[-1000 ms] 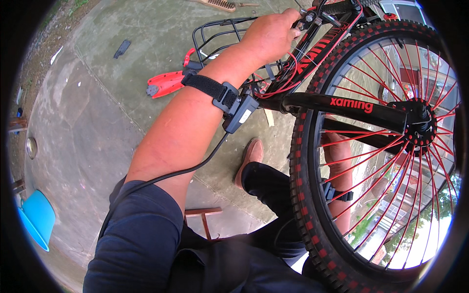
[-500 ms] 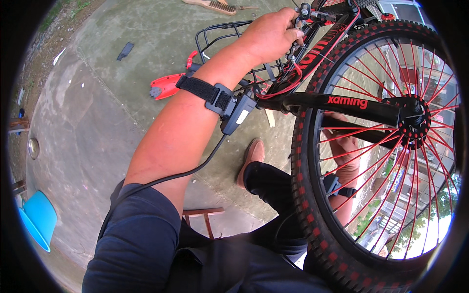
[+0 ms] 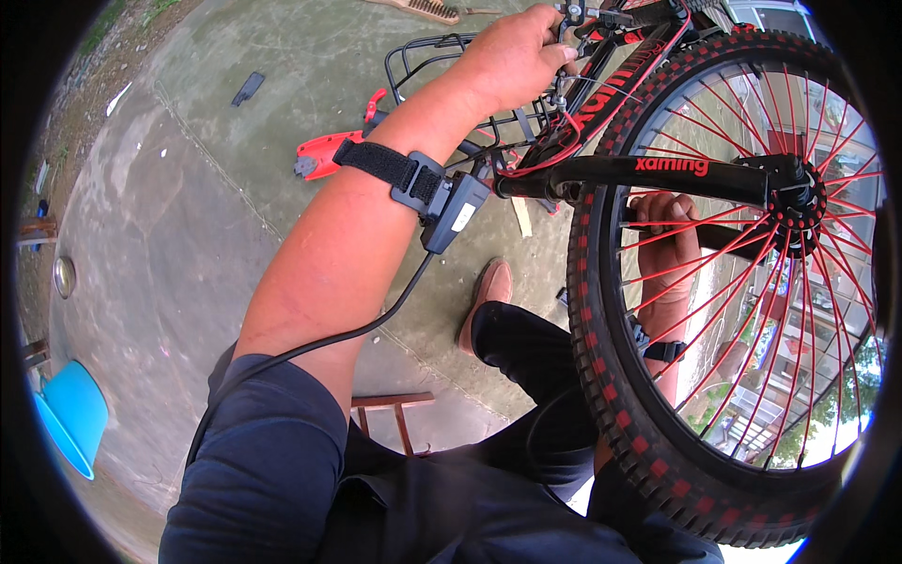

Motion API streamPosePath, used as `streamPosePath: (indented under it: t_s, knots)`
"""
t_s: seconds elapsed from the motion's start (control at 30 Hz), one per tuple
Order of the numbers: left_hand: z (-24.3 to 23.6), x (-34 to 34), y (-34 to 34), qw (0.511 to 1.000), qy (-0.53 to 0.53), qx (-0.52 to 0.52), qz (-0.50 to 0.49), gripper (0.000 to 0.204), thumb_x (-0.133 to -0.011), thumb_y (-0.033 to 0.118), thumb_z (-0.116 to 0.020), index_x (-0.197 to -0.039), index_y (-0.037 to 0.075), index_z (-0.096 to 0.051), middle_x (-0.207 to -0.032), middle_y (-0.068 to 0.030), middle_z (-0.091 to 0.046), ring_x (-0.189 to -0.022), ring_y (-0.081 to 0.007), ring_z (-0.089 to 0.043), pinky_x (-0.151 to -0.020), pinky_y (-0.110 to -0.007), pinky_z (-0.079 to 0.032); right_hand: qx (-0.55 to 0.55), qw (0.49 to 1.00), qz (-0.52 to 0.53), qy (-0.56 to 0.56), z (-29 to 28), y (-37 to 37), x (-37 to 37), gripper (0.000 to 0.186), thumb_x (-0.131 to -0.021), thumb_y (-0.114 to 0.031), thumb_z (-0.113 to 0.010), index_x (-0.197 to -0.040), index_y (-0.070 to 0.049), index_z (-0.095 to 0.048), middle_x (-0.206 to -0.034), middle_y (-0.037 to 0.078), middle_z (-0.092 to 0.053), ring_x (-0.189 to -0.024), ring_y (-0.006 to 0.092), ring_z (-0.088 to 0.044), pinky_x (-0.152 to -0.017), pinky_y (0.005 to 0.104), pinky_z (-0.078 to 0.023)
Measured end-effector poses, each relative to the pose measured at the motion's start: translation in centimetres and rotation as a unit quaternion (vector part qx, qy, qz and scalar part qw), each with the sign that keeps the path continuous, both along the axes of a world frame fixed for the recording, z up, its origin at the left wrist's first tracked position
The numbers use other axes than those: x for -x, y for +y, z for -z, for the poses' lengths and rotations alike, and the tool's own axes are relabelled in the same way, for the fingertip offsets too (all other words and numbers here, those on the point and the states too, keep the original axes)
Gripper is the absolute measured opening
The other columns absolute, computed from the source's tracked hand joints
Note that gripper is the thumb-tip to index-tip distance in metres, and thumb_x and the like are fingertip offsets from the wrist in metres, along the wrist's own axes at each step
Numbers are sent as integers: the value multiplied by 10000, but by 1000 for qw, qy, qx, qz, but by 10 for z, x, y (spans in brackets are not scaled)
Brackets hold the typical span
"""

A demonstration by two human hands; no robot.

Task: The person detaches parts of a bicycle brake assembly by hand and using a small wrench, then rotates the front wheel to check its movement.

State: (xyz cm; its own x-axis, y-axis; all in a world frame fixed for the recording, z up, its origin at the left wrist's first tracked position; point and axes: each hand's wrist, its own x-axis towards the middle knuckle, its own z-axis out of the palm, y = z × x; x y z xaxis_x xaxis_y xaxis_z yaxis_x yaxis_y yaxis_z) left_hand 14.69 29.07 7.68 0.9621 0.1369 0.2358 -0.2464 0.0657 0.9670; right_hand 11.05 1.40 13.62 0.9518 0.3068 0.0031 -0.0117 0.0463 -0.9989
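Bike wheel [image 3: 742, 282] fills 3 o'clock side, fork leg [image 3: 658, 174] running left-right across it. Right hand [image 3: 667, 249] behind spokes, clenched on far fork leg. Left hand [image 3: 512, 56] at 12 o'clock, closed on brake hardware, nearer frame.

The wheel [image 3: 742, 301] stands at the right, the rack [image 3: 442, 56] behind it to the left. The left hand [image 3: 512, 56] sits above the fork [image 3: 658, 174]; the right hand [image 3: 667, 249] lies behind the spokes. A basin [image 3: 70, 414] lies far left.
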Motion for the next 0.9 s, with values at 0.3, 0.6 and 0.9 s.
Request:
streamPosePath:
  t_s: [0.3,0.6,0.9]
  knots:
    - [0,-3,-5,994,-5,-69,-81,226,-894,146,-587,-1043,-17,-539,-915,-198,-667,-867,-340,-656,-785,-399,-502,-45,998,43,23,2,11,4,296,-904,-188,-553,-688,-121,-362,-607,20,-354,-631,170,-363,-738,351,-367]
    - [-5,-1,5,993,0,-86,-85,238,-890,167,-597,-1043,-7,-542,-914,-208,-664,-877,-371,-647,-777,-428,-497,-33,998,58,10,2,15,5,269,-896,-152,-528,-688,-111,-362,-603,26,-346,-623,175,-361,-717,351,-359]
    - [-9,2,12,992,27,-75,-98,216,-879,170,-617,-990,-4,-553,-858,-179,-670,-797,-320,-657,-720,-404,-502,-41,993,101,41,3,15,12,216,-906,-156,-544,-733,-91,-432,-646,30,-398,-663,183,-392,-768,352,-377]
